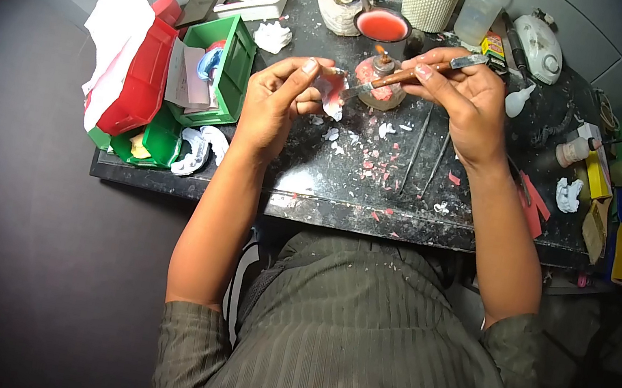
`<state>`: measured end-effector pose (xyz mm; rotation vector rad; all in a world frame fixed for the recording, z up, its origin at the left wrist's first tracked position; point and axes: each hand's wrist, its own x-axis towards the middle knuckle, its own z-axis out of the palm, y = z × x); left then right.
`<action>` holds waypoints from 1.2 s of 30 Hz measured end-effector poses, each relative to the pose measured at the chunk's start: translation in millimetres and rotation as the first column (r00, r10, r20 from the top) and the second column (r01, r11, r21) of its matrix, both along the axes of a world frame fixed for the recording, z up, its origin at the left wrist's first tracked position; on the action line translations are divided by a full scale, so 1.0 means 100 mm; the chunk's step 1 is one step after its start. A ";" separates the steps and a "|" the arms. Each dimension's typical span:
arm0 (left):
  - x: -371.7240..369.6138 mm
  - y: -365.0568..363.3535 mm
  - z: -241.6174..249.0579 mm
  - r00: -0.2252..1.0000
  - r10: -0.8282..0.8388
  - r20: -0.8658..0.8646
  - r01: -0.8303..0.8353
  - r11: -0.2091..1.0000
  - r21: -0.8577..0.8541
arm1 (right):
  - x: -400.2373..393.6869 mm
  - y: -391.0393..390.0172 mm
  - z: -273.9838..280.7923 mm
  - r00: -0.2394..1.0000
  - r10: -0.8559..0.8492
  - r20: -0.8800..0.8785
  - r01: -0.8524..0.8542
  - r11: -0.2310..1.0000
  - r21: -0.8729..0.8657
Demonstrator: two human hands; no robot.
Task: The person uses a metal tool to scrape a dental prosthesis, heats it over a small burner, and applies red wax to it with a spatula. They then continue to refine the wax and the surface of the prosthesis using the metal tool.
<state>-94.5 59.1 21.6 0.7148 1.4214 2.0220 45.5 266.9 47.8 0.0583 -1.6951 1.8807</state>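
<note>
My left hand [286,99] pinches a small pink and white dental piece [333,92] above the black table. Between the fingers of my right hand [463,96] is a wax knife with a brown handle [406,75]; its metal blade points left and meets or nearly meets the right side of the piece. Just behind the knife stands a spirit burner [382,64] with a small orange flame and pink wax on its body. A round dish of red wax [383,24] is behind the burner.
Green bins [233,78] and a red bin [143,84] stand at the left, beside white dental casts [191,153]. Two thin tools [417,148] and pink scraps lie on the black table [312,186]. At the back are a woven cup [427,6] and a clear bottle [478,15].
</note>
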 end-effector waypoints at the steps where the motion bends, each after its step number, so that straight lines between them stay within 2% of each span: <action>1: 0.00 0.00 0.00 1.000 0.001 -0.001 -0.001 1.000 0.001 | 0.00 0.00 0.00 0.999 0.034 -0.020 -0.034 0.999 -0.012; 4: -0.01 -0.01 -0.01 1.000 -0.007 0.002 0.007 1.000 0.009 | 0.00 0.00 0.00 0.999 -0.037 0.012 0.037 0.999 0.019; 8: -0.03 -0.01 -0.02 1.000 -0.019 -0.008 0.019 1.000 0.019 | 0.02 0.06 0.01 1.000 0.020 0.008 -0.021 0.999 0.042; 11: -0.04 0.04 0.02 0.997 -0.019 0.080 0.012 0.996 0.088 | 0.02 0.24 0.09 0.986 -0.146 -0.077 0.146 0.989 -0.018; 12: -0.09 0.06 0.02 0.997 -0.023 0.079 0.016 0.996 0.090 | 0.03 0.29 0.10 0.986 -0.150 -0.078 0.149 0.989 -0.016; 14: -0.24 0.10 0.06 0.999 -0.008 0.047 0.007 1.000 0.015 | 0.06 0.38 0.12 0.977 -0.194 -0.086 0.188 0.980 -0.070; 20: -0.46 0.33 0.22 0.995 0.077 0.059 -0.077 0.997 0.003 | -0.01 0.51 0.08 0.961 -0.255 -0.104 0.250 0.967 -0.055; 23: -0.41 0.43 0.18 0.987 0.124 0.103 -0.133 0.987 0.086 | -0.03 0.55 0.06 0.958 -0.284 -0.047 0.284 0.959 -0.017; 24: -0.39 0.43 0.16 0.987 0.118 0.111 -0.127 0.988 0.084 | -0.03 0.55 0.05 0.956 -0.290 -0.039 0.290 0.957 -0.015; 26: -0.31 0.39 0.15 0.996 0.082 0.031 -0.085 0.989 0.122 | -0.03 0.54 0.06 0.955 -0.298 -0.011 0.297 0.954 -0.024; 27: -0.28 0.35 0.18 0.999 0.050 -0.018 -0.049 0.995 0.088 | -0.02 0.54 0.06 0.954 -0.299 0.000 0.299 0.954 -0.022; 31: -0.26 0.24 0.15 0.996 -0.066 0.052 0.057 0.986 0.155 | -0.03 0.54 0.05 0.957 -0.289 0.002 0.289 0.957 -0.014; 34: -0.22 0.23 0.16 1.000 -0.023 0.003 0.023 0.996 0.083 | -0.03 0.55 0.04 0.956 -0.293 0.014 0.293 0.956 -0.010; 36: -0.23 0.19 0.13 0.999 -0.052 -0.013 0.053 0.997 0.062 | -0.03 0.55 0.02 0.957 -0.290 0.021 0.291 0.957 -0.008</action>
